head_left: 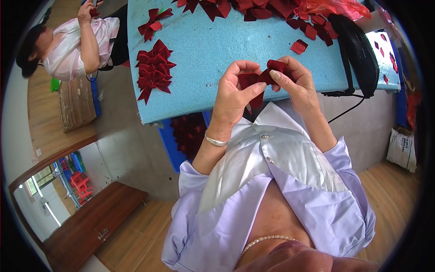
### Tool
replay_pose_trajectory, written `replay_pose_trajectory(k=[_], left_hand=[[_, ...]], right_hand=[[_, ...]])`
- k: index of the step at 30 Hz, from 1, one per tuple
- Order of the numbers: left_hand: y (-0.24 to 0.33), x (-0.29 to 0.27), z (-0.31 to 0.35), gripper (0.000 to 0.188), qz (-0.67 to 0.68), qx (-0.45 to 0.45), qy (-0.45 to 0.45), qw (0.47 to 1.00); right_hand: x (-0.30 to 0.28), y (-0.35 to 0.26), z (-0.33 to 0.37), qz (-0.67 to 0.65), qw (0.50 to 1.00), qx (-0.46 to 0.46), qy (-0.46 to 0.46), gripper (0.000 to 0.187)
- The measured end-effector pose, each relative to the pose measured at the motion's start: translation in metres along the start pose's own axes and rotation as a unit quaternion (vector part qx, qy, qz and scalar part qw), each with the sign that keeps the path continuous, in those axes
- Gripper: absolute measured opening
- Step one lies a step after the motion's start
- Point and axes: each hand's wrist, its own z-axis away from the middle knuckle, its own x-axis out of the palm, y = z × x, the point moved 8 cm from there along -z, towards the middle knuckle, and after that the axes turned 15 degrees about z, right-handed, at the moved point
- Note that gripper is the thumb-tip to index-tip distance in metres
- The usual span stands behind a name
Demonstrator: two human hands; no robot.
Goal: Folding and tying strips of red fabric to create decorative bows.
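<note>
Table: pale blue top (pixel 204 68), stretching in front of the seated worker.
Co-worker: person in a light shirt (pixel 63 63) off the table's left end, one hand raised.
Heap: red ribbon pieces (pixel 260 12) spread along the far side.
Bag: black (pixel 364 59), at the table's right, strap hanging over the edge.
Crate: blue (pixel 169 147), below the table, dark red pieces inside.
Bows: red cluster (pixel 155 68) near the left edge, several overlapping.
Left hand (pixel 233 93): thumb and fingers pinched on the ribbon.
Right hand (pixel 299 86): also clamped on it, thumb pressing its folded end.
Ribbon: dark red (pixel 248 80), held between both hands, by the table's near edge.
Loose piece: red (pixel 298 46), lying beyond the right hand.
</note>
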Motion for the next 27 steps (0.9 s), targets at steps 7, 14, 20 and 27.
replay_pose_trajectory(k=[7,14,20,27], left_hand=[[0.005,-0.003,-0.004,0.045,0.034,0.003,0.013,0.999],[-0.006,0.003,0.0,0.042,0.036,0.011,0.014,0.999],[0.002,0.002,-0.001,0.038,-0.017,0.007,0.015,1.0],[0.0,0.011,0.0,0.036,-0.089,0.014,-0.011,0.996]], right_hand=[[-0.006,0.011,0.002,-0.153,0.987,0.033,0.04,0.01],[-0.004,0.014,0.007,-0.165,0.984,0.013,0.069,0.01],[-0.003,0.013,0.008,-0.134,0.989,0.018,0.061,0.009],[-0.003,-0.005,0.006,0.009,0.996,-0.076,0.036,0.008]])
